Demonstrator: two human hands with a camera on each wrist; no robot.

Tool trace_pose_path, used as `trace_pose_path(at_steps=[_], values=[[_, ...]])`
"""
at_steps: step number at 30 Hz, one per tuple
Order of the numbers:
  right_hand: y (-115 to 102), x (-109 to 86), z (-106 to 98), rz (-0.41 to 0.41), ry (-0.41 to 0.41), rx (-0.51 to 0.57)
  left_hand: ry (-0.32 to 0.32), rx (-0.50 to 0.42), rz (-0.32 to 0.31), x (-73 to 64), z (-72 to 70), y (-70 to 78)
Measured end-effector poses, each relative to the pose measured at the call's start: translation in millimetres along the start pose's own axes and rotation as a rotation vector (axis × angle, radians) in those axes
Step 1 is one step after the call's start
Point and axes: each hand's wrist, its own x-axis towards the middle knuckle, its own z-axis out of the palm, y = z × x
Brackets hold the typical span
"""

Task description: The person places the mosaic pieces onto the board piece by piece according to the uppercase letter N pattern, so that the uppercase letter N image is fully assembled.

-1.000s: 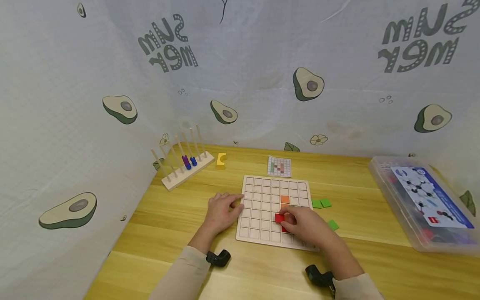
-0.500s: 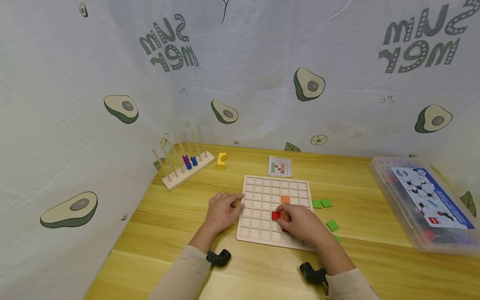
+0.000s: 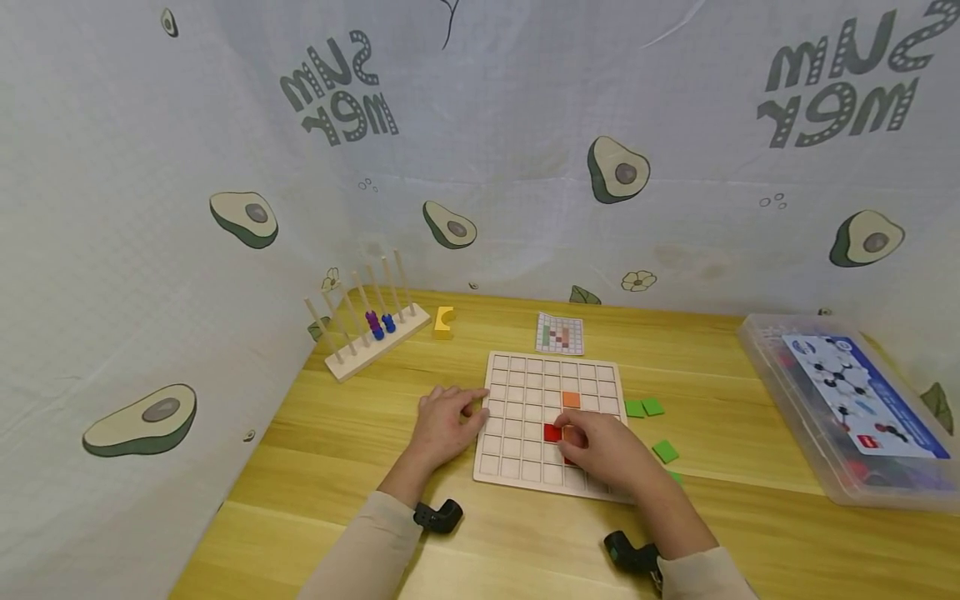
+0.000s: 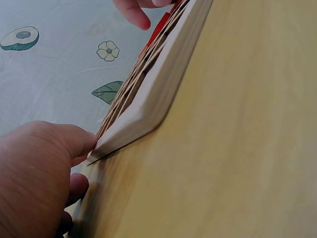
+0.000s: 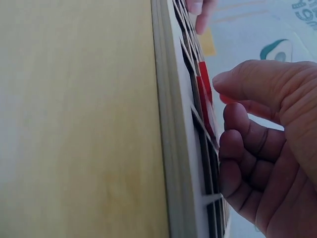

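A wooden grid board lies on the table. A red square tile sits in one of its cells, seen also as a red tile in the right wrist view. The thumb and index finger of my right hand are spread right at this tile's edge, with nothing pinched between them. Part of another red tile shows below the hand. An orange tile lies above it; the palm hides some cells. My left hand touches the board's left edge with thumb and index finger, its other fingers below the edge.
Several green tiles lie right of the board. Behind it is a printed pattern card. A peg rack with beads and a yellow block stand at back left; a clear plastic case lies at right.
My right hand moved left with the red tile, which now lies in a cell; its fingers have since drawn slightly right, off the tile. The left hand stays at the edge.
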Motion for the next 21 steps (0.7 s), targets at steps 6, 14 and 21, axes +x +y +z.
trace_pose_path(at_steps=[6,14,21], values=[[0.2,-11.6,-6.3,0.030,0.028,-0.026,0.001,-0.006,0.004,-0.5,-0.6,0.7],[9.9,-29.7,-18.1,0.099,0.005,-0.024,-0.001,-0.003,0.003,-0.7,-1.2,1.7],[24.3,-49.6,-25.6,0.138,-0.008,-0.028,-0.006,-0.006,0.000,-0.6,-1.1,1.2]])
